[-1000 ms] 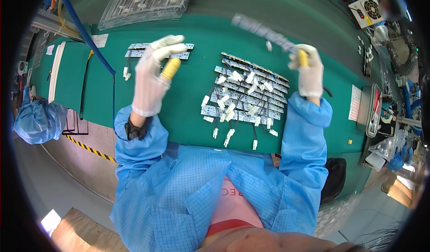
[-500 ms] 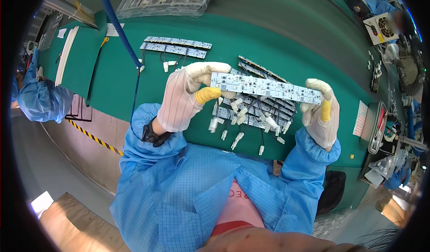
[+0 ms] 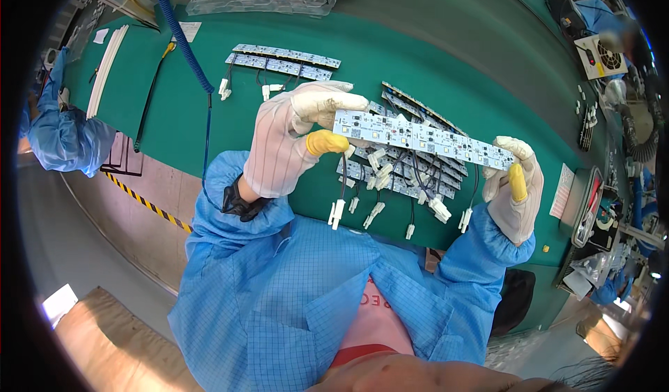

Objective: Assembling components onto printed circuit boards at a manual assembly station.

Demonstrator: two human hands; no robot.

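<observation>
Between my two gloved hands a long white circuit board strip (image 3: 418, 140) is held up, its component side showing. My left hand (image 3: 310, 124) grips the left end, with a yellow-tipped thumb below and white fingers above. At the right end, my right hand (image 3: 514, 183) pinches the strip's corner. Dark wires with white plug connectors (image 3: 336, 213) dangle beneath it. Behind and under the strip lies a pile of similar circuit boards (image 3: 446, 184) with wires and white connectors, partly hidden by it.
Two more boards (image 3: 282, 64) lie farther back on the green mat (image 3: 188, 120). A blue coiled cord (image 3: 182, 36) hangs at the left. Clear plastic trays (image 3: 268, 3) with white connectors stand at the back. A co-worker's blue sleeve (image 3: 73, 144) shows far left; a bin (image 3: 585, 207) sits right.
Both hands and the held strip have shifted slightly right, and the strip's right end has dipped lower. The dangling connectors now hang lower. My view has shifted a little.
</observation>
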